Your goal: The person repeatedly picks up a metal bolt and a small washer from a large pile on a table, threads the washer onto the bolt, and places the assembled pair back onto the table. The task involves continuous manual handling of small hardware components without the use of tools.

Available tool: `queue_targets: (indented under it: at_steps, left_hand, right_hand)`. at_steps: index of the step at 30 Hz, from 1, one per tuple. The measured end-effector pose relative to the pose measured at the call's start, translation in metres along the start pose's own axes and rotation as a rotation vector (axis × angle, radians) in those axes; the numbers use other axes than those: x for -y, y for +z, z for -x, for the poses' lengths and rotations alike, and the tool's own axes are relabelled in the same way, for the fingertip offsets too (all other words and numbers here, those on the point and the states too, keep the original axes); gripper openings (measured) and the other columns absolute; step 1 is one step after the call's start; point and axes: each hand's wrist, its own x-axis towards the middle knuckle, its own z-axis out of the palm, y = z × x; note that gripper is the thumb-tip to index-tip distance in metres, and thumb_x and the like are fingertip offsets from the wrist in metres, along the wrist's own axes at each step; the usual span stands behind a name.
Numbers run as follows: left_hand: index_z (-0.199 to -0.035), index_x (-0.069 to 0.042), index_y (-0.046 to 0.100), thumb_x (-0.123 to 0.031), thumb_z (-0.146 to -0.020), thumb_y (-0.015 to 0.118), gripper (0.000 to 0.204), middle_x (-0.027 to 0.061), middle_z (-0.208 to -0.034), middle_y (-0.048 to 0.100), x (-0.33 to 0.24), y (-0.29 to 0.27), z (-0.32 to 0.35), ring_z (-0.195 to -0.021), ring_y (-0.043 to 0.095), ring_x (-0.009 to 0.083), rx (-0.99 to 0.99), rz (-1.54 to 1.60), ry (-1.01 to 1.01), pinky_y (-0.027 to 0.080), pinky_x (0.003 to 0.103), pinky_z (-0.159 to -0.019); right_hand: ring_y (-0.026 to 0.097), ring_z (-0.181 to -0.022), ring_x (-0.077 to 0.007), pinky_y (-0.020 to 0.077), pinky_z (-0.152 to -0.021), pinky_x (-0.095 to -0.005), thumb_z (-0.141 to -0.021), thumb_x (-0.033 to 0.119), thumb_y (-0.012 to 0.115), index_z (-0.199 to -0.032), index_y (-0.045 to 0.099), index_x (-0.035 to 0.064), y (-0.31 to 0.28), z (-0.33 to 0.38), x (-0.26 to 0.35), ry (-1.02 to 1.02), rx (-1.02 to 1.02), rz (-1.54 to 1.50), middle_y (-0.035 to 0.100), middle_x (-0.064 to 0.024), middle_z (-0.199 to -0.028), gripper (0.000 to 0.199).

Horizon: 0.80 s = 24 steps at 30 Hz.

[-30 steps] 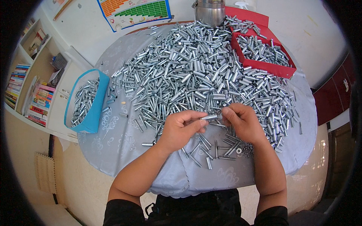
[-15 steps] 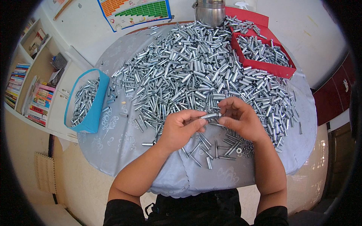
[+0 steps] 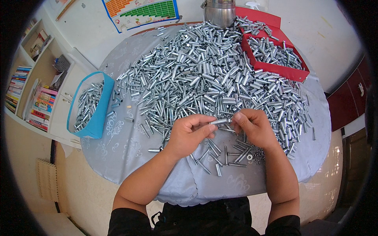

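Toward the front edge of the table [image 3: 136,161], left hand [image 3: 191,135] pinches a metal tube [image 3: 221,122]; right hand [image 3: 256,128] pinches its right end — best kept level.

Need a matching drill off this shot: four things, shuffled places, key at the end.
1. Blue box
2. Red box
3. Metal canister
4. Metal sleeve

A. Far right of the table
B. Pinched in the left hand
C. Left side of the table
D. Far edge, behind the loose pile

Pairs: 1-C, 2-A, 3-D, 4-B
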Motion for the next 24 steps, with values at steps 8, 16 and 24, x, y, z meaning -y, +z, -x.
queue_targets:
  at_steps: [8, 16, 24]
  left_hand:
    - [-0.112, 0.004, 0.065, -0.003, -0.091, 0.065, 0.022, 0.0129, -0.096, 0.071, 0.0021, -0.0019, 0.0003, -0.077, 0.067, 0.0137, -0.009, 0.011, 0.006, 0.055, 0.025, -0.070]
    - [-0.113, 0.003, 0.065, -0.003, -0.090, 0.065, 0.024, 0.0126, -0.095, 0.071, 0.0017, -0.0014, -0.0003, -0.077, 0.067, 0.0132, 0.005, 0.023, -0.009, 0.055, 0.024, -0.070]
    - [-0.112, 0.002, 0.067, -0.001, -0.088, 0.067, 0.024, 0.0120, -0.096, 0.071, 0.0026, -0.0006, 0.0004, -0.078, 0.067, 0.0133, -0.004, -0.050, 0.081, 0.054, 0.024, -0.070]
  right_hand:
    - [0.056, -0.075, -0.0061, 0.0464, -0.067, -0.0230, -0.085, 0.010, 0.073, -0.107, 0.066, 0.0023, 0.0007, -0.0013, -0.0013, 0.036, 0.032, 0.162, 0.064, -0.0003, -0.086, 0.023]
    - [0.058, -0.072, -0.0063, 0.0472, -0.064, -0.0219, -0.086, 0.008, 0.072, -0.098, 0.067, -0.0015, 0.0090, 0.0001, 0.0007, -0.076, -0.048, -0.105, 0.065, -0.0008, -0.079, 0.016]
    - [0.061, -0.070, -0.0086, 0.0485, -0.063, -0.0233, -0.088, 0.007, 0.069, -0.092, 0.067, -0.0022, 0.0104, -0.0018, -0.0001, -0.087, -0.025, -0.142, 0.064, -0.0026, -0.077, 0.010]
